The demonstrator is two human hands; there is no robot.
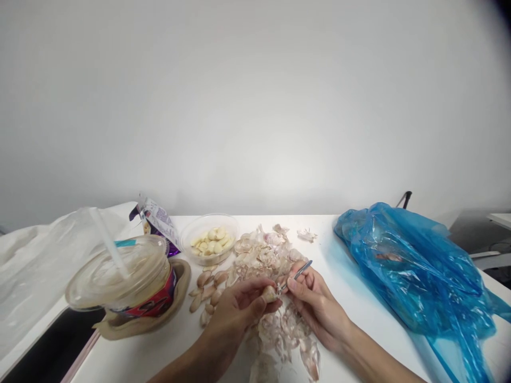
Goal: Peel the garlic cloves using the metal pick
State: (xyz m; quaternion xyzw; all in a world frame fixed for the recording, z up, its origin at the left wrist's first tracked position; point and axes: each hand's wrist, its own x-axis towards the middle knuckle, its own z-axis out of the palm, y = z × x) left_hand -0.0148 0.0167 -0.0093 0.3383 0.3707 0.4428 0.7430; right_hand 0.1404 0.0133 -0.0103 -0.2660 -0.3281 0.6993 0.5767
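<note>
My left hand (243,306) is closed on a garlic clove (269,293), pinched between thumb and fingers. In my right hand (311,298) is a small metal blade (302,269), its lower end touching the clove. I cannot make out the blade's exact kind. Around and under both hands lies a heap of papery garlic skins (263,255). Left of my left hand are several unpeeled garlic cloves (208,285). A clear plastic bowl (187,243) behind them holds several peeled cloves (215,240).
A lidded drink cup (154,303) with a straw stands in a cardboard carrier (183,276) at left, beside a dark flat object (56,346). Behind it is a purple snack packet (159,221). A blue plastic bag (415,266) fills the right side. A wall rises behind the white table (359,303).
</note>
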